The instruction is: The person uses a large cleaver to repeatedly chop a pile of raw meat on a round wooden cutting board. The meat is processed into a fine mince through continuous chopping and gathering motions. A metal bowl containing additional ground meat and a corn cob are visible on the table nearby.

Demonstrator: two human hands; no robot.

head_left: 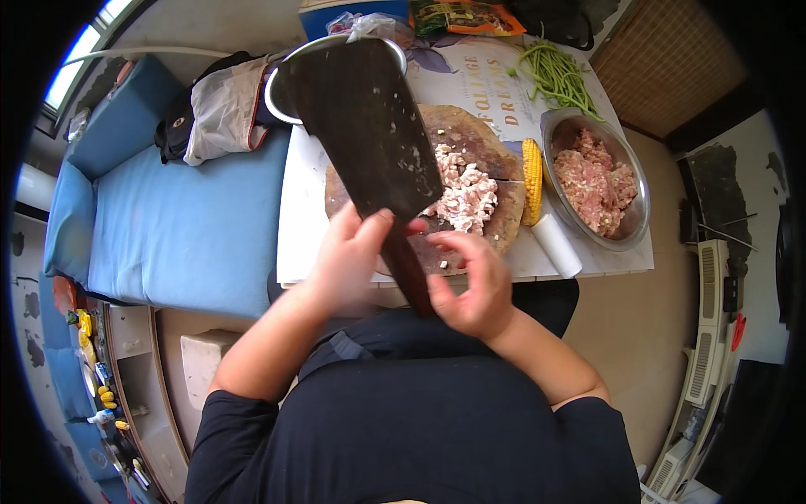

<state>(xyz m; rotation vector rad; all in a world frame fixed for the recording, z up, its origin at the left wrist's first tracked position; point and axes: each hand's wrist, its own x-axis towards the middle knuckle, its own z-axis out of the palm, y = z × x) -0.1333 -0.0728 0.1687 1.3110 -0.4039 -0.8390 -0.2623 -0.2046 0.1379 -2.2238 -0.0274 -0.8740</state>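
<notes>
A large dark cleaver [369, 126] is raised in front of me, its broad blade pointing away and bits of meat stuck on it. My left hand [344, 252] is closed on it where blade meets handle, the thumb lying over the near end. Beside the dark handle, my right hand [477, 286] has its fingers curved and apart, the thumb close to the handle; whether it touches is unclear. Below the blade, chopped pale pink meat [467, 191] lies on a round wooden chopping block [508, 181], partly hidden by the cleaver.
Right of the block are a corn cob [532, 181], a white cylinder [557, 245] and a metal bowl [642, 210] of minced meat [594, 186]. Green beans [558, 76] lie at the far right. Another metal bowl [275, 99] stands behind the blade. A blue sofa [185, 218] is at left.
</notes>
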